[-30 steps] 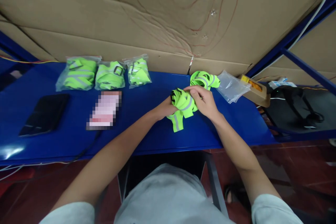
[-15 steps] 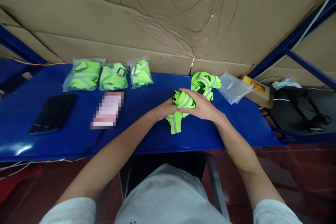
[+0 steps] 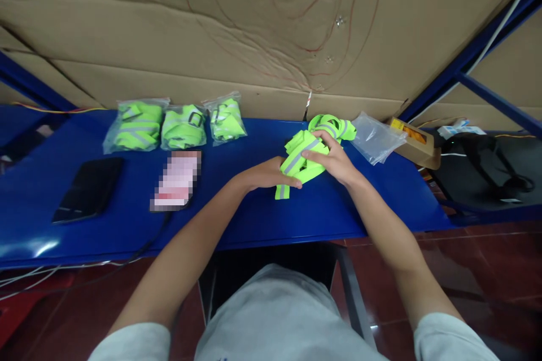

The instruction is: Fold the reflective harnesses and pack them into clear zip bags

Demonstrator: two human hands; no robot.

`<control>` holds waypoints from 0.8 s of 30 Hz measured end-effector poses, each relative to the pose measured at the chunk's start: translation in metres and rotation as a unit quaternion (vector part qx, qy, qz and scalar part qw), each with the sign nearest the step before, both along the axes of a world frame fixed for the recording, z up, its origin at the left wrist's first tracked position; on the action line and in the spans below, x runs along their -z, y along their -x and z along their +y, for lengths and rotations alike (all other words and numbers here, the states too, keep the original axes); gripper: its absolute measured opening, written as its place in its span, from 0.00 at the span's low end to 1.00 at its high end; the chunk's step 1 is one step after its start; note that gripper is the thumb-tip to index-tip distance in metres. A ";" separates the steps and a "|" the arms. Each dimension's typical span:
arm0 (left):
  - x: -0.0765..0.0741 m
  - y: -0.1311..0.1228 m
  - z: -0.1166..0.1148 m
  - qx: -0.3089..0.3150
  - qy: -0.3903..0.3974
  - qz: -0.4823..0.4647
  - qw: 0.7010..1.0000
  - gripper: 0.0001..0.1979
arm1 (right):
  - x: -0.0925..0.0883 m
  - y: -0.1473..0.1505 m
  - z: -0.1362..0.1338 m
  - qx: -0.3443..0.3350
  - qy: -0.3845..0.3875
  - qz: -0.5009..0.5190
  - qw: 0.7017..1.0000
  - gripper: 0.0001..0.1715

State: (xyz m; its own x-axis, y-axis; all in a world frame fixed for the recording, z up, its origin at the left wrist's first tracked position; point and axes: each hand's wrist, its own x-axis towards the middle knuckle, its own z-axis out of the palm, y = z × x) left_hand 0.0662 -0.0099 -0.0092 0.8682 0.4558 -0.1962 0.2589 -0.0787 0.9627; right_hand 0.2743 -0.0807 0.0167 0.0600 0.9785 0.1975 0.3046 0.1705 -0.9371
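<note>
A bundle of neon-yellow reflective strap [image 3: 300,153] with a grey stripe is held between both hands above the blue table. My left hand [image 3: 271,174] grips its lower left side, thumb along the bottom. From the right, my right hand [image 3: 334,161] closes on the bundle with its fingers over the top and front. A short strap end hangs down below my left hand. Just behind the bundle lies another loose neon strap heap [image 3: 334,124], partly hidden by my right hand.
Three clear bags of neon straps [image 3: 139,127] stand along the cardboard wall [image 3: 169,79] at the left. A black tablet-like object [image 3: 88,189] and a phone with a blurred screen [image 3: 176,180] lie before them. Clear empty bags [image 3: 376,138] and a small cardboard box [image 3: 419,144] sit at the right.
The bundle has been turned and raised slightly, and now shows a broad striped fold on its front. My right hand has shifted its hold. Less of the strap end hangs down.
</note>
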 end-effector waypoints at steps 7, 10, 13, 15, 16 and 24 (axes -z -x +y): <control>0.010 -0.004 0.000 -0.032 -0.155 -0.064 0.985 0.23 | 0.002 0.002 -0.003 -0.082 0.162 0.160 0.970 0.30; 0.009 -0.006 -0.002 -0.071 -0.220 -0.073 0.970 0.23 | 0.002 0.000 -0.002 -0.125 0.202 0.183 0.954 0.31; 0.005 -0.005 -0.005 -0.091 -0.212 -0.111 0.967 0.30 | 0.004 -0.004 0.001 -0.137 0.213 0.163 0.953 0.31; 0.003 -0.005 -0.006 -0.088 -0.205 -0.133 0.966 0.37 | 0.007 -0.004 0.004 -0.119 0.203 0.153 0.960 0.32; 0.004 -0.005 -0.006 -0.089 -0.205 -0.143 0.964 0.40 | 0.008 -0.003 0.006 -0.104 0.190 0.150 0.965 0.33; 0.025 -0.017 0.001 -0.166 -0.103 -0.204 0.959 0.58 | 0.015 0.007 0.008 0.047 -0.053 -0.072 0.995 0.26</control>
